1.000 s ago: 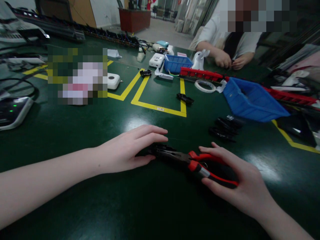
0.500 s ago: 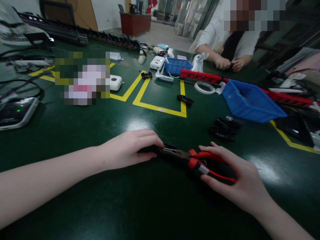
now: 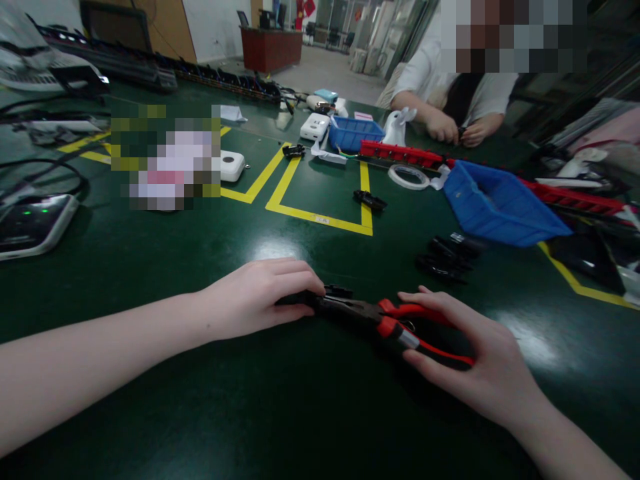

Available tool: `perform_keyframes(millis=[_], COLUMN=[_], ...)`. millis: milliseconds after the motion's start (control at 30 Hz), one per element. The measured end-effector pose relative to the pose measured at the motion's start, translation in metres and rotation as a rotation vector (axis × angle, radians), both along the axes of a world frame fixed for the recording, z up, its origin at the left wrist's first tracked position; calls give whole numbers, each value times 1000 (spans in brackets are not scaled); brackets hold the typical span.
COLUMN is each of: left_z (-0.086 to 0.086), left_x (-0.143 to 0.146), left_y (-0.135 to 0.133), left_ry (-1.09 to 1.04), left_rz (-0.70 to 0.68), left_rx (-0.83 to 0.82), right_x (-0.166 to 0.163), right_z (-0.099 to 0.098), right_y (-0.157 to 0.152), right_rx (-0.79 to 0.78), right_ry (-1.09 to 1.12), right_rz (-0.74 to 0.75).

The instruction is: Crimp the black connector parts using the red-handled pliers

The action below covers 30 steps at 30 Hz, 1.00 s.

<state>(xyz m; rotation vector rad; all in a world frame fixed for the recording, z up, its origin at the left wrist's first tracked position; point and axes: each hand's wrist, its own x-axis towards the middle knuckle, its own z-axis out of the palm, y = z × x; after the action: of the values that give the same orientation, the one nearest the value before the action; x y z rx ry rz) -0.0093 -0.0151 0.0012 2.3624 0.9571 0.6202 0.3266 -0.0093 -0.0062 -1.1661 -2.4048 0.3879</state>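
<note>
My right hand [image 3: 467, 353] is wrapped around the red-and-black handles of a pair of long-nose pliers [image 3: 397, 327]. The jaws point left and their tips meet a small black part [image 3: 338, 291] at my left hand's fingertips. My left hand [image 3: 273, 293] pinches this black part between thumb and fingers; most of it is hidden under the fingers, so its kind cannot be made out. Both hands are low over the dark green tabletop [image 3: 240, 413]. Several similar black parts [image 3: 445, 257] lie beyond my right hand.
A blue bin [image 3: 505, 207] stands at the right, with a roll of white tape [image 3: 409, 177] beside it. Single black pieces [image 3: 370, 199] lie near yellow tape lines [image 3: 320, 219]. A smartphone [image 3: 37, 223] lies at the left. Across the table, a person's hands [image 3: 460, 130] hold something small and dark.
Almost nothing differs. Both hands and the pliers hold nearly the same position; the co-worker's hands across the table have shifted slightly.
</note>
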Motion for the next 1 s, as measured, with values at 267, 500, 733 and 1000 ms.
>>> perform_keyframes(millis=[267, 500, 733, 1000], left_z=[0, 1, 1, -2], left_x=[-1, -1, 0, -2], left_y=[1, 0, 0, 2], left_ry=[19, 21, 8, -3], left_rz=[-33, -41, -47, -56], left_rx=[61, 48, 34, 56], right_x=[0, -1, -3, -1], right_z=[0, 2, 3, 0], right_y=[0, -2, -3, -2], right_rx=[19, 49, 69, 89], right_ry=[-14, -24, -13, 2], right_rz=[5, 17, 29, 28])
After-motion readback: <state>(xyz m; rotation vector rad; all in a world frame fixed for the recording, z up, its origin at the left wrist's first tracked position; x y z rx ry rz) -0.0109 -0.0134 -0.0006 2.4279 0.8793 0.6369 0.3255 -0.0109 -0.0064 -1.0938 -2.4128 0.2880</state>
